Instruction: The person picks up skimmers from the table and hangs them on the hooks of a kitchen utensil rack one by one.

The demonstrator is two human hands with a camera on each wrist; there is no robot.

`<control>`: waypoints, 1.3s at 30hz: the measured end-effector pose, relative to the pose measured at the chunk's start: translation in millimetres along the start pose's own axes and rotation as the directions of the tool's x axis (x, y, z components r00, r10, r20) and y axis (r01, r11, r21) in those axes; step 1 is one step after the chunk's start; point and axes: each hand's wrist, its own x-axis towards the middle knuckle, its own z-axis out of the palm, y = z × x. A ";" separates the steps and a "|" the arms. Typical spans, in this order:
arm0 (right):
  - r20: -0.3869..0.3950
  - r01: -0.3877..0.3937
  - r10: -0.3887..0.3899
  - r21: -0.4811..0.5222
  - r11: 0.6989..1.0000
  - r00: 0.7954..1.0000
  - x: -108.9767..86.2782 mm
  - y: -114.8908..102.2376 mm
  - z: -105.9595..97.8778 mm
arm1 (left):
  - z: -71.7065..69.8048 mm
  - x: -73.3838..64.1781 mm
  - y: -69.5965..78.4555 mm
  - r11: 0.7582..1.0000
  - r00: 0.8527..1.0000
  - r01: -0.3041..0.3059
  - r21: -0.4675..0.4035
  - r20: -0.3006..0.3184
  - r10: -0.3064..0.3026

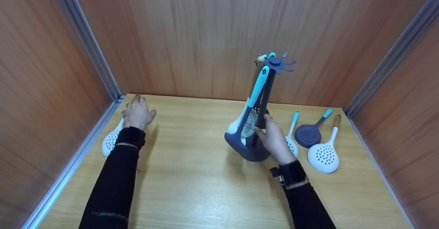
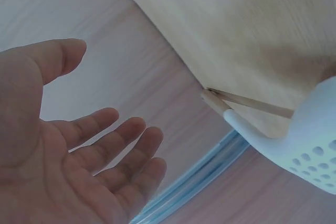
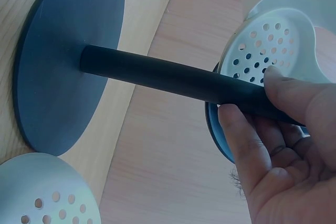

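Toward the left of the head view, the left skimmer (image 1: 110, 142) lies on the desk (image 1: 192, 188) under the left hand (image 1: 138, 114), which is much the nearer of the two. Its long axis runs aslant: white pierced head at lower left, handle going up and to the right beneath the hand, with what looks like the tan handle tip just past the fingers. From the left wrist, the skimmer is at the right of the frame, and a gap separates it from the fingers, which are loosely spread with the thumb well apart; that hand holds nothing.

Right of centre in the head view is the stand (image 1: 268, 88), well apart from the left skimmer. The right hand (image 1: 274, 140) grips its dark pole between thumb and fingers, low down in the head view.

Counting: one stand, two hands, four loose utensils. One of the four is the left skimmer; the other three are at the right of the desk: a white spoon (image 1: 291, 143), partly hidden by the right hand, a dark skimmer (image 1: 307, 135) and the right skimmer (image 1: 323, 157). At least three utensils hang on the stand, among them one dark ladle (image 1: 235, 143); they overlap, so I cannot tell the exact number.
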 end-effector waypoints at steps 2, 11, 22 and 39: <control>0.005 -0.005 0.005 0.005 1.000 1.000 -0.1 -0.1 -0.1 | 0.5 4.1 -4.4 1.000 0.999 0.022 0.004 0.034 -0.022; 0.015 -0.032 0.032 0.026 0.999 0.999 0.3 -1.3 0.7 | 5.6 13.0 -25.6 0.994 0.985 0.107 0.031 0.130 -0.111; 0.023 -0.043 0.043 0.021 0.999 0.999 -0.5 -2.3 -0.1 | 3.8 8.1 -41.0 0.986 0.963 0.161 0.041 0.212 -0.166; 0.007 0.000 0.000 0.006 1.000 1.000 -0.3 -1.7 0.9 | 10.5 27.2 -49.2 0.957 0.935 0.286 0.054 0.202 -0.290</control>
